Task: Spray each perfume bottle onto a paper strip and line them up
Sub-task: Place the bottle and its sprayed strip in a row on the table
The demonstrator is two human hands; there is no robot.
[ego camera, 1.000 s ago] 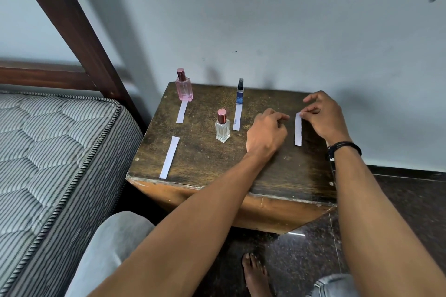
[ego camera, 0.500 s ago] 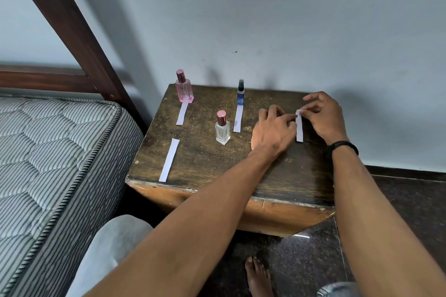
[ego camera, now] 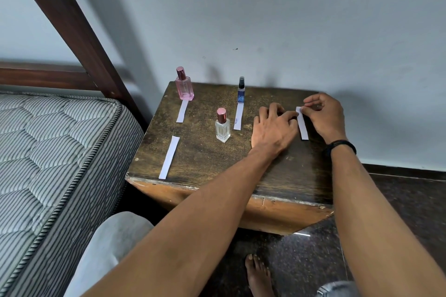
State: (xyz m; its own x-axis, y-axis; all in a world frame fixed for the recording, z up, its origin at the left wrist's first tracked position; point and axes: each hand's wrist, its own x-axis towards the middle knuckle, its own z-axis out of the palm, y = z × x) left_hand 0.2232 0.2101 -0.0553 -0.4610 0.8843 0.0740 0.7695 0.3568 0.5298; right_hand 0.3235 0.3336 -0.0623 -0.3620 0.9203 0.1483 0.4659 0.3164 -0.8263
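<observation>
Pale blue plaster wall backs a worn dark wooden side table that stands beside a striped quilted mattress and a dark wooden bed frame. On the table's far right, the right hand pinches the top end of a white paper strip between thumb and forefinger, the remaining fingers curled; a black wristband circles that wrist. The left hand lies palm down just beside this strip, its fingers spread loosely and their tips touching the strip's left edge, gripping nothing.

Left of the left hand's fingers lies a second white paper strip, its far end touching a slim dark-blue spray bottle with a black nozzle. Nearer than that, just left of the left hand, stands a small clear square glass bottle with a rose-metal cap. Well apart from both hands, at the far left corner, a pink rectangular glass bottle with a rose cap stands upright with a third white strip in front of it. A fourth, longer white strip lies near the front left edge.
</observation>
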